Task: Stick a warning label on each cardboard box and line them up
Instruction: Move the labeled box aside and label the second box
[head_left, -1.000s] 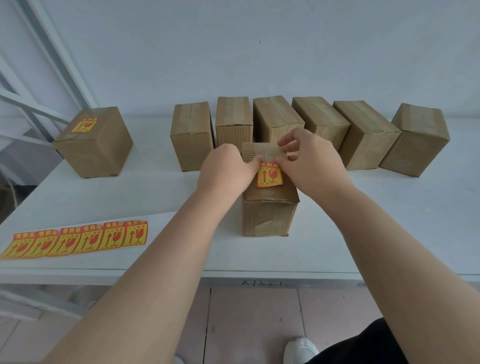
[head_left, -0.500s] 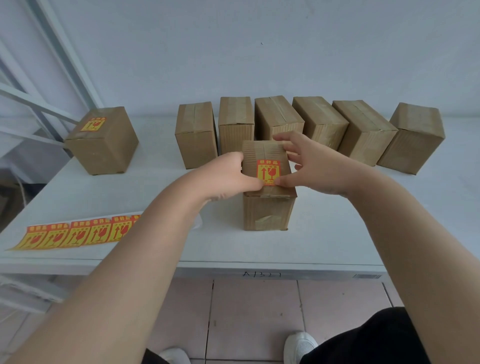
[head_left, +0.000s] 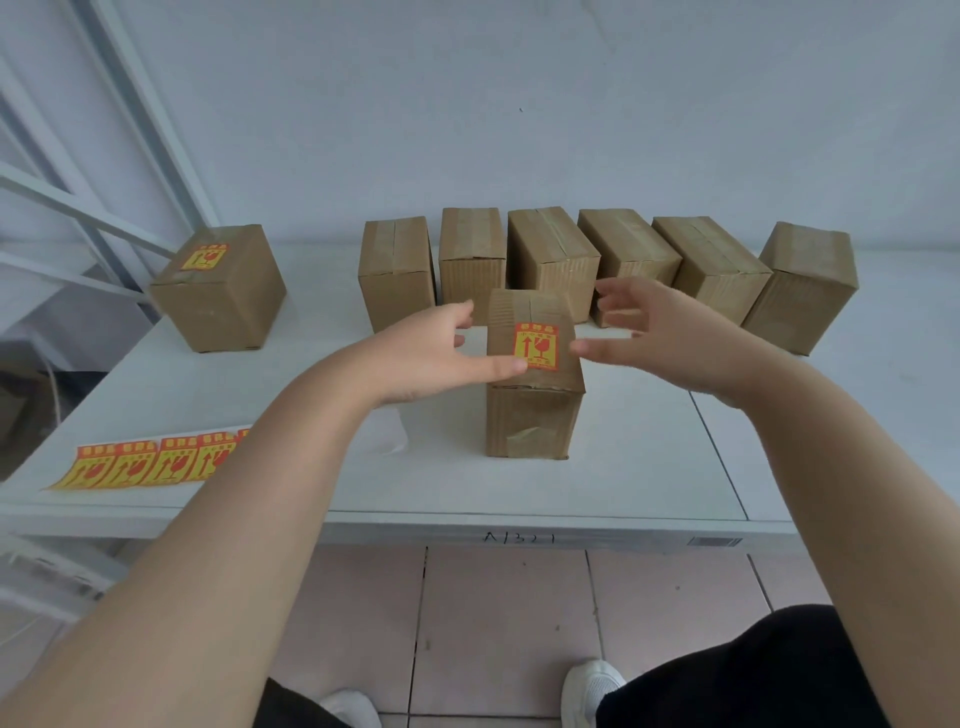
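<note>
A cardboard box (head_left: 532, 415) stands upright in the middle of the white table (head_left: 649, 467) with a yellow-and-red warning label (head_left: 536, 347) flat on its top. My left hand (head_left: 436, 353) is at the box's left, its thumb tip touching the label's lower left corner. My right hand (head_left: 670, 332) hovers at the box's right with fingers spread, its thumb near the label's right edge. A second labelled box (head_left: 221, 291) sits at the far left. Several plain boxes (head_left: 618, 260) form a row at the back.
A strip of spare warning labels (head_left: 145, 463) lies near the table's front left edge, partly under my left forearm. A white metal frame (head_left: 78, 197) rises at the left. A wall runs close behind the row of boxes. Tiled floor lies below the front edge.
Both hands have lifted off the label and drawn apart to either side of the box. The label now lies flat on the box top. The view shifted slightly.
</note>
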